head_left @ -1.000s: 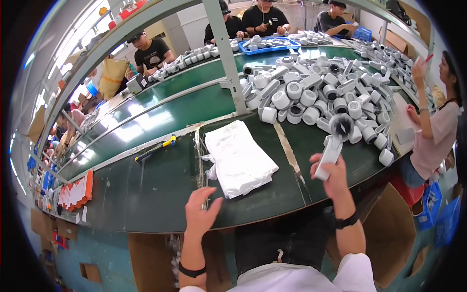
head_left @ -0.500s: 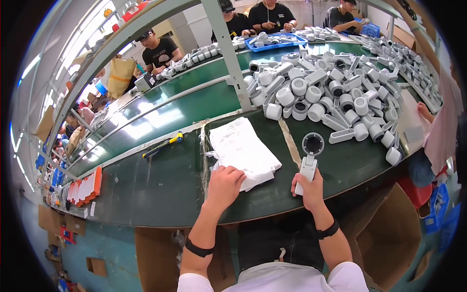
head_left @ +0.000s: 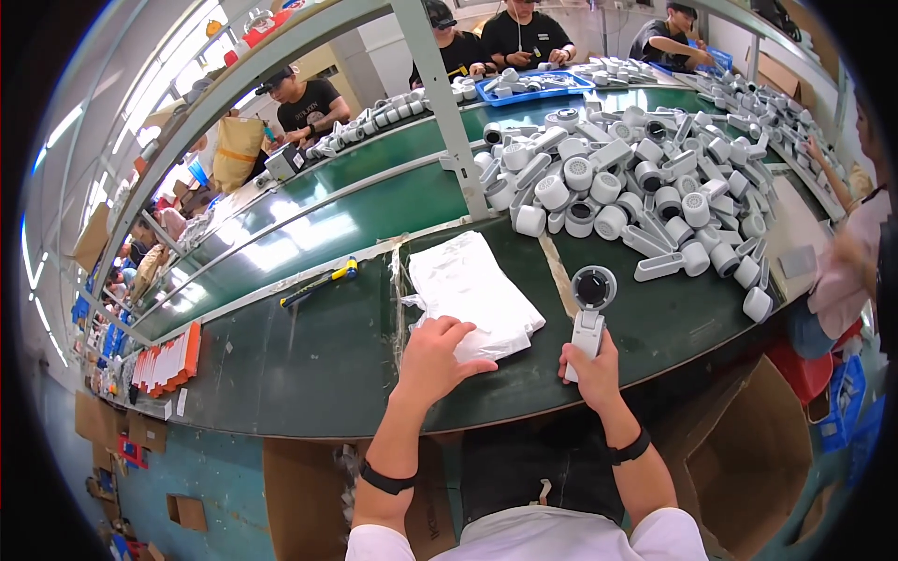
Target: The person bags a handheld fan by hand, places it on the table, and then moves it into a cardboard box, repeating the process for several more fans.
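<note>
My right hand grips a white handheld fan by its handle, with the thumb along the front. The fan's round head is up, its dark middle ringed in light grey. My left hand rests at the near left edge of a stack of thin white bags. Its thumb and fingers are spread, and nothing shows between them. Whether the fingertips press on the top bag I cannot tell. Beyond my right hand lies a large heap of similar white and grey fans.
A yellow and black hammer lies on the dark green table. Orange-edged white cards are at its left end. A metal post rises behind the bags. Cardboard boxes stand below the front edge. Co-workers sit beyond the green belt.
My left hand has opened, its thumb swinging out to the right over the bags' near edge. In my right hand the fan's head has turned slightly. A co-worker at right has moved.
</note>
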Tool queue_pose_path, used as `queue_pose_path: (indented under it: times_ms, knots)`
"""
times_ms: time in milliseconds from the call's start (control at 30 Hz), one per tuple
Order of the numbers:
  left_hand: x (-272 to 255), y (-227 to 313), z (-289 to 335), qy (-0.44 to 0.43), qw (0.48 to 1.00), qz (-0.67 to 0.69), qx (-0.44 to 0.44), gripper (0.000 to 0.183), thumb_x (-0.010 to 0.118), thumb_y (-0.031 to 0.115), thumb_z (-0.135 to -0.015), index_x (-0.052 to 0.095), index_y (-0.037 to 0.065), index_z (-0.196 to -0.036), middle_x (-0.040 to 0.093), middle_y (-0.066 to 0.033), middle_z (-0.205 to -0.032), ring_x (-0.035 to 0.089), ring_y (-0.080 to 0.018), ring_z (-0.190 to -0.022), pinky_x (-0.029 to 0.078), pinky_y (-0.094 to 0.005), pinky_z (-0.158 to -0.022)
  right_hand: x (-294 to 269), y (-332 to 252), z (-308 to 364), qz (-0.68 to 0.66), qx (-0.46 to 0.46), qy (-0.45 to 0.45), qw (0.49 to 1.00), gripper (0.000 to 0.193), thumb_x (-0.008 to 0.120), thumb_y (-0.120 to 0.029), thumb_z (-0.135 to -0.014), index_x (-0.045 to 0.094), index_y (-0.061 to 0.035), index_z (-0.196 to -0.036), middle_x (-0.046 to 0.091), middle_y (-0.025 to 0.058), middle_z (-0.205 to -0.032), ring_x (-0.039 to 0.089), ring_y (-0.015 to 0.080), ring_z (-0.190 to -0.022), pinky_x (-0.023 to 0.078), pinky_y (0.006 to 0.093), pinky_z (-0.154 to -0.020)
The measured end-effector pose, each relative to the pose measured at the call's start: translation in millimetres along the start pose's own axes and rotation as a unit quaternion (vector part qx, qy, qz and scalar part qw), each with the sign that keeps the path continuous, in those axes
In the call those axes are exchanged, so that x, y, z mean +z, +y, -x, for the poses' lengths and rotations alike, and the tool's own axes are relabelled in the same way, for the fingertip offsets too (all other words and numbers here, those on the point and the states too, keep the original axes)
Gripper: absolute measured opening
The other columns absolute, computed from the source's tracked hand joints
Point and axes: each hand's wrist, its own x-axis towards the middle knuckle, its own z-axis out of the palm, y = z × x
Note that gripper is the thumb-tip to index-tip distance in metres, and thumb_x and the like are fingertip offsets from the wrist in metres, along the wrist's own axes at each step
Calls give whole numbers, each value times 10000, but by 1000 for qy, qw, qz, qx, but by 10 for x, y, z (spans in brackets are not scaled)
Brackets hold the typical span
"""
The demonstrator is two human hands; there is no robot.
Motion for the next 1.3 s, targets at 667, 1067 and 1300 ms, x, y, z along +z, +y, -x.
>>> queue_pose_path:
  times_ms: [667,1067,1300]
  knots:
    - [73,13,-104,73,977,176,-92,119,660,98,-887,671,-7,-941,672,-112,-821,610,-202,-672,487,-290,-631,-7,-225,553,78,-3,-273,959,309,653,-146,-935,533,-37,-1199,613,0,-930,561,93,-833,469,256,-751]
    - [-114,130,-37,66,970,213,-98,94,678,64,-873,675,-5,-936,665,-84,-792,602,-134,-682,479,-262,-633,241,-515,492,235,55,-331,912,861,699,-252,-866,167,-63,-1516,663,108,-854,629,186,-772,491,310,-760]
    - [-275,147,39,5,940,313,-135,85,677,54,-880,680,-8,-938,664,-35,-818,583,-77,-729,472,-222,-670,262,-687,275,256,106,-394,876,967,665,-164,-885,-34,-135,-1552,636,56,-763,572,118,-585,485,270,-563]
